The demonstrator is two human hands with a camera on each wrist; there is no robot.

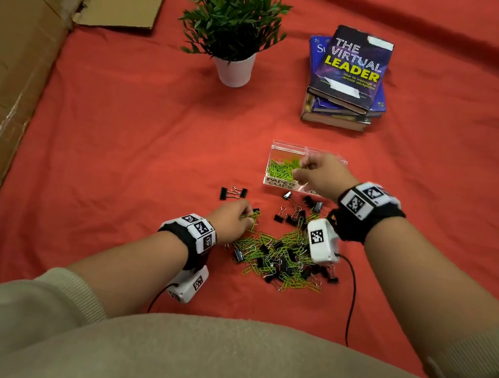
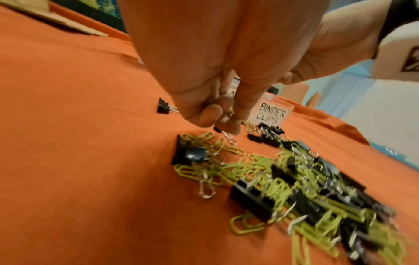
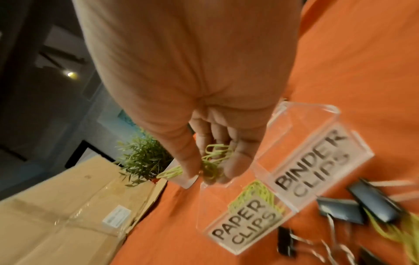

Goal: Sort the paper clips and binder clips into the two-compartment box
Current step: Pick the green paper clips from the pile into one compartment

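A clear two-compartment box (image 1: 279,183) sits on the red cloth. Its left half, labelled PAPER CLIPS (image 3: 247,220), holds green paper clips (image 1: 282,168). The half labelled BINDER CLIPS (image 3: 312,165) is mostly hidden by my hand in the head view. My right hand (image 1: 301,169) hovers over the paper clip half, holding a small bunch of green paper clips (image 3: 215,159) between thumb and fingers. Nearer me lies a mixed pile (image 1: 282,258) of green paper clips and black binder clips. My left hand (image 1: 245,216) pinches green paper clips (image 2: 233,116) at the pile's far left edge.
Two black binder clips (image 1: 233,192) lie apart, left of the pile; several more (image 1: 301,208) lie just in front of the box. A potted plant (image 1: 234,19) and a stack of books (image 1: 348,76) stand further back. Flattened cardboard (image 1: 4,79) covers the left side.
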